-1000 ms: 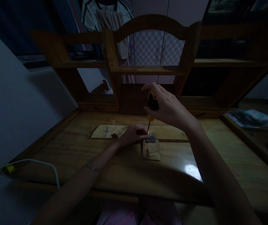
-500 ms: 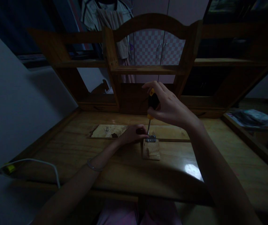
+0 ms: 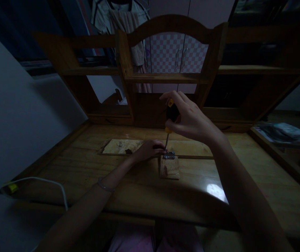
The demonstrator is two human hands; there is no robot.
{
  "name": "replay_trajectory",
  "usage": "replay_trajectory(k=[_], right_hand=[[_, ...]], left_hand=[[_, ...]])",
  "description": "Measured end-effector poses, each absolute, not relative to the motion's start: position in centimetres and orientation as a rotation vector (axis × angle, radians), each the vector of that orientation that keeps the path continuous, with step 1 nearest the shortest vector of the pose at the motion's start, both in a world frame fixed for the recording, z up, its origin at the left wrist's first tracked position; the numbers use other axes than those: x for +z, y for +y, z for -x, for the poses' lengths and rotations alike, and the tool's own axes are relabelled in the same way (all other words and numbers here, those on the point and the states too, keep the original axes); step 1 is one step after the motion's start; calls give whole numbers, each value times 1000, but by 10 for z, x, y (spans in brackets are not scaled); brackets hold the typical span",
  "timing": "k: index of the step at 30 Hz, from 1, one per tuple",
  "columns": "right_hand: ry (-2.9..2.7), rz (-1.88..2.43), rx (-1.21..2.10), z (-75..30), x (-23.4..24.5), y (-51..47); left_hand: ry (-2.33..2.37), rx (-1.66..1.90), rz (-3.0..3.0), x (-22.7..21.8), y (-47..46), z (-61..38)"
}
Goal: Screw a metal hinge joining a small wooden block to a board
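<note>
My right hand [image 3: 189,119] is wrapped round the black and yellow handle of a screwdriver [image 3: 170,117] that stands upright, its tip on a small metal hinge [image 3: 169,155]. The hinge joins a small wooden block [image 3: 169,168] to a long wooden board [image 3: 129,147] on the desk [image 3: 92,175]. My left hand [image 3: 148,149] rests curled just left of the hinge, its fingertips pinched at the screwdriver's tip; what they pinch is too small to make out.
A wooden shelf unit [image 3: 165,77] rises at the back of the desk. A white cable [image 3: 47,183] with a yellow tag lies at the left edge. Papers or packets [image 3: 284,133] lie on a side surface at the right. Clothes hang behind the shelf.
My right hand has shifted its fingers round the screwdriver handle, showing more of the yellow top. My left hand and the wooden pieces have stayed put.
</note>
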State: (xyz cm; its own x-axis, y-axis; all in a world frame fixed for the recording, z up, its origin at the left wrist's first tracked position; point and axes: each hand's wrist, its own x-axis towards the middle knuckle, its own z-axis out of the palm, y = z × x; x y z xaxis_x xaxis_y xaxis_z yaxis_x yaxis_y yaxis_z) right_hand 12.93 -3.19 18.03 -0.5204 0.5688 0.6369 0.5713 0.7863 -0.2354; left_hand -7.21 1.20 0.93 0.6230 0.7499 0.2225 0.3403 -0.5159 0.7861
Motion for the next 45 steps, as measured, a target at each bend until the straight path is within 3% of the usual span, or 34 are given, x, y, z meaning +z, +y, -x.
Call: replay_trajectory(k=[17, 26, 45], right_hand=[[-2198, 808, -33, -135, 187, -32], [-2169, 883, -59, -137, 192, -35], [-1761, 946, -267, -155, 205, -41]], left_hand=[[699, 793, -1963, 17, 4, 67], [950, 848, -2000, 8, 11, 71], [978, 1049, -2012, 6, 13, 67]])
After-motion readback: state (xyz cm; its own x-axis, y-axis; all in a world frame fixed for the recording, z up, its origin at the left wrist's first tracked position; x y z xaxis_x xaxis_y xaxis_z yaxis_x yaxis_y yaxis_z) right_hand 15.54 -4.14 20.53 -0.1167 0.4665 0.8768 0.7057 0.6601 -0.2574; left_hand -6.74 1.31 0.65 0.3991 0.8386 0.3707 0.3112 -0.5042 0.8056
